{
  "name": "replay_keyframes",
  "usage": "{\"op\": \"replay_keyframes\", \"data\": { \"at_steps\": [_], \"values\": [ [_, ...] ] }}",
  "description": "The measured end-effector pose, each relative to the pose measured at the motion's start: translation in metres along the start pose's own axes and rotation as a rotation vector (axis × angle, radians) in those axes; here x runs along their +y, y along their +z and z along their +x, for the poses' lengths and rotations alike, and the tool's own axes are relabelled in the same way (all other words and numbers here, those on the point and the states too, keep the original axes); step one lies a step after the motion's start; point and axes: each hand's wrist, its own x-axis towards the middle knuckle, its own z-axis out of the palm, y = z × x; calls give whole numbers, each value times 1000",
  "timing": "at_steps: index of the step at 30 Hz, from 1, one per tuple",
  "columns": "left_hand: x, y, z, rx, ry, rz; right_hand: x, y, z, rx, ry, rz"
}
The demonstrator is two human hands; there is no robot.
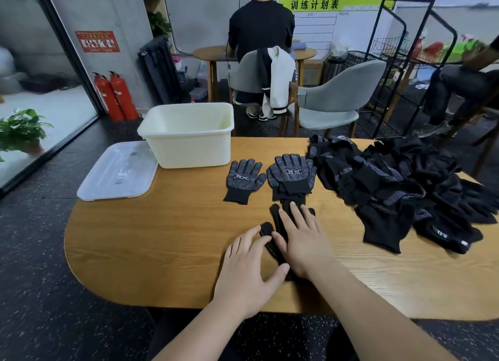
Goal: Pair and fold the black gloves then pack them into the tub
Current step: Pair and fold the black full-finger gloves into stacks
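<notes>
Black glove [276, 216] under left hand [243, 274], right hand [305, 242] | banner [334, 3]: 训练计划表

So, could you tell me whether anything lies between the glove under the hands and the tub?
Only a single dotted glove lies flat on the table between the pressed glove and the tub; lifting over it should be easy. The tub is open, its lid lying beside it.
</notes>
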Motion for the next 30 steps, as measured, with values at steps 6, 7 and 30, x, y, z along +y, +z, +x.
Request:
{"op": "replay_keyframes", "data": {
  "at_steps": [6,7,30],
  "values": [
    [-3,1,-3,63,5,-83,-2,-4,-1,-48,14,-33],
    [-3,1,-3,70,3,-93,-3,-2,-4,-42,16,-40],
    [2,6,1,-53,63,212,57,16,-71,235,-242,233]
  ]
}}
